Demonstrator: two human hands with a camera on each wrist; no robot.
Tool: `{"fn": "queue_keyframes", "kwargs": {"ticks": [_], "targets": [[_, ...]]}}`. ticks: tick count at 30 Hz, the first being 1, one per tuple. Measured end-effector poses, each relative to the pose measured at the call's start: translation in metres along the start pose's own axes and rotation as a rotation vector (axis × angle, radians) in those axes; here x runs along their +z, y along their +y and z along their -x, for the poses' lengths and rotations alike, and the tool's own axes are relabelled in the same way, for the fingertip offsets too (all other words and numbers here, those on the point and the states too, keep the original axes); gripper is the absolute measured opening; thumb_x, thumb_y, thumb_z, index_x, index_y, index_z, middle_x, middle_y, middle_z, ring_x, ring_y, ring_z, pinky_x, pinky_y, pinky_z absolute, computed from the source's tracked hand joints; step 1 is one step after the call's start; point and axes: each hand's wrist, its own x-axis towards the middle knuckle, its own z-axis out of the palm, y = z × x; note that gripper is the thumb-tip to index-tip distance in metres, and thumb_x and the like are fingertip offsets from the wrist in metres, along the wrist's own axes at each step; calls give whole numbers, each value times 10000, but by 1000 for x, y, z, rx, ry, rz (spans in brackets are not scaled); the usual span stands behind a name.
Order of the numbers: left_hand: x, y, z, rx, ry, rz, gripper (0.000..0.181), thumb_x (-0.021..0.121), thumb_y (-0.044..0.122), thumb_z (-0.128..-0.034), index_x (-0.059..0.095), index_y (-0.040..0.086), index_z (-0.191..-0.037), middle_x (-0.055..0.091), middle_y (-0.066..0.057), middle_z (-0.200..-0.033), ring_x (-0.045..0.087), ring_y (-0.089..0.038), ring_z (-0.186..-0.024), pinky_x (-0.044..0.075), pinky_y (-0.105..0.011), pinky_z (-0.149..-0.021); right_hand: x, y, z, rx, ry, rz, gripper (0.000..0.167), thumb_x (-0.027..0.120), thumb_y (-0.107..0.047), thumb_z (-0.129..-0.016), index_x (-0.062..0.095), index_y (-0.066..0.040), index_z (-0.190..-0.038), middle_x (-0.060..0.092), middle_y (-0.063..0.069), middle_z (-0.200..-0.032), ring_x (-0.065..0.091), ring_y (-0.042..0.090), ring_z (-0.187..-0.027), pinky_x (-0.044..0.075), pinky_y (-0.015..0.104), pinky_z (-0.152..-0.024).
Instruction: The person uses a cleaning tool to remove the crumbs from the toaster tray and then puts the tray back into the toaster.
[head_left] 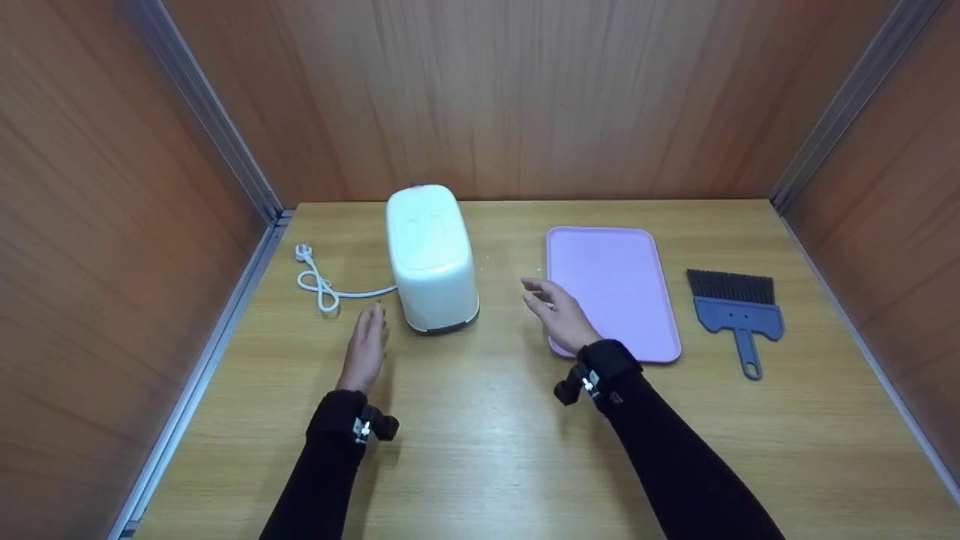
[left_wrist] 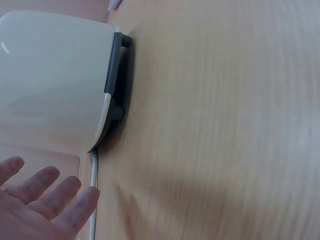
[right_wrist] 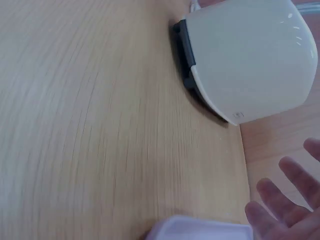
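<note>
A white, rounded, toaster-like appliance with a dark base stands upright on the table, left of centre. My left hand is held just to its near left, fingers extended, touching nothing that I can see. On the other side, my right hand hovers over the left edge of a lilac tray, its fingers loosely spread and holding nothing. In the left wrist view, the fingers are apart from the appliance. The right wrist view shows a gap between the hand and the appliance.
A white power cord runs left from the appliance to a looped bundle and plug. Right of the tray lies a blue hand brush with dark bristles. Small pale specks dot the table between appliance and tray. Wood-grain panels enclose three sides.
</note>
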Motion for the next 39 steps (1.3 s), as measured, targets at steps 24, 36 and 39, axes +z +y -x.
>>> {"fn": "queue_keyframes", "kwargs": {"ticks": [24,36,39], "targets": [[40,6,-35,-179,61,476,798,235,629,-1124,83,118,-1718,296,-256,-1703,334,-363,-1570,276,-476,-1291,65,2,-39,380,-140,-648,612,383,-268,-1176,183,38,-1667,249,280,-1712,304,469,-1557,312,550,-1269],[46,9,-39,-125,45,478,732,210,645,-1122,426,162,-1627,386,-151,-1681,348,-310,-1568,261,-469,-1296,89,0,-44,459,-48,-904,689,466,-295,-1153,154,50,-1661,245,305,-1705,271,426,-1581,315,558,-1265],[47,10,-41,-112,38,473,736,215,646,-1121,489,147,-1587,409,-112,-1672,348,-290,-1564,263,-474,-1291,91,-3,-45,453,-40,-888,625,460,-289,-1154,255,37,-1646,292,284,-1696,288,414,-1576,306,567,-1267]]}}
